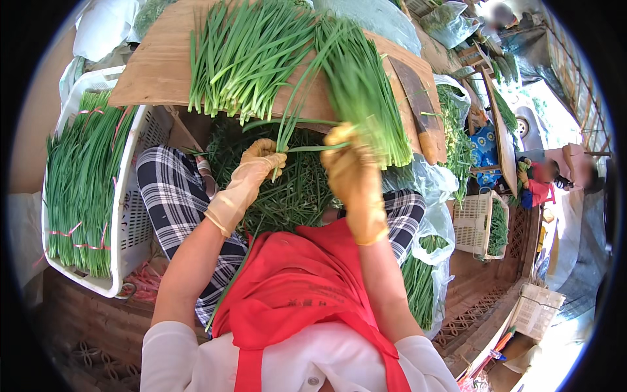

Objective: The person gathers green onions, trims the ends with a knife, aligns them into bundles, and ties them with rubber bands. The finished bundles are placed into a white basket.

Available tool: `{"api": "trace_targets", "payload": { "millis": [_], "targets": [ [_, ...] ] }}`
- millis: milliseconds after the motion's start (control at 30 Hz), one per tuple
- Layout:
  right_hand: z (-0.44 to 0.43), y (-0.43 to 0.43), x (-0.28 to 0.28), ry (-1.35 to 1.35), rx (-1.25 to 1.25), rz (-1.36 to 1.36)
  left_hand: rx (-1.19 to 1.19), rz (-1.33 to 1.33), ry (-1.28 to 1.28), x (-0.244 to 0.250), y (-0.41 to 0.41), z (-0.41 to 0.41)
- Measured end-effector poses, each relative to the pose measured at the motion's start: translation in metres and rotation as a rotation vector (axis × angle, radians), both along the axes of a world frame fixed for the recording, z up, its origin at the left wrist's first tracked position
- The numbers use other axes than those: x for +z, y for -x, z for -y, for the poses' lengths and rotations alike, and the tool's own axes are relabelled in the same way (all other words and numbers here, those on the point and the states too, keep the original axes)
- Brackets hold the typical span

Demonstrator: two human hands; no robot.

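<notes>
My left hand (262, 159), in a pale rubber glove, is closed on the lower ends of a few long green chive stalks (290, 122) in front of my knees. To its right, my right hand (350, 166), in a yellowish glove, is blurred; its fingers are at a chive leaf, and whether they pinch it is unclear. Just beyond, a pile of chives (362, 93) lies on the right part of a wooden board (159, 59), its cut ends towards me. A second pile of chives (250, 59) spreads over the board's middle.
A large knife (414, 98) with a wooden handle lies on the board's right side. At the left stands a white plastic crate (117, 196) of tied chive bundles (85, 186). Loose leaves (289, 196) cover the ground between my legs. Plastic bags (436, 191) of greens stand right; people sit farther off.
</notes>
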State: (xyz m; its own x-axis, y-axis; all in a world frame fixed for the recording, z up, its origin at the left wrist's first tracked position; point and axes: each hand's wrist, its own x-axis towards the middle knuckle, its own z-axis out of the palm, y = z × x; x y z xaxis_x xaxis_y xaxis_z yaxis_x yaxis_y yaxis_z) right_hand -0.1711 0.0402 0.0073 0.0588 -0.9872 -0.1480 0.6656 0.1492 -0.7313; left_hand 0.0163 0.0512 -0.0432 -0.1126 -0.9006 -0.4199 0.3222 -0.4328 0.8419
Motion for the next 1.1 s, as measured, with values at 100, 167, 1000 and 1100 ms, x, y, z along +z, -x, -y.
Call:
{"api": "trace_targets", "payload": {
  "millis": [100, 167, 1000, 1100],
  "targets": [
    [-0.006, 0.027, 0.047, -0.012, -0.012, 0.031, -0.140, -0.096, -0.109, -0.005, 0.003, -0.005],
    [-0.030, 0.031, 0.022, -0.252, 0.074, -0.349, -0.374, -0.017, -0.230, -0.012, 0.021, -0.018],
    [-0.153, 0.085, 0.163, 0.267, 1.025, -0.940, -0.404, -0.462, 0.131, 0.036, 0.027, 0.035],
    [-0.176, 0.111, 0.180, 0.080, 1.028, -1.168, -0.382, -0.388, 0.053, 0.031, 0.024, 0.045]
  ]
}}
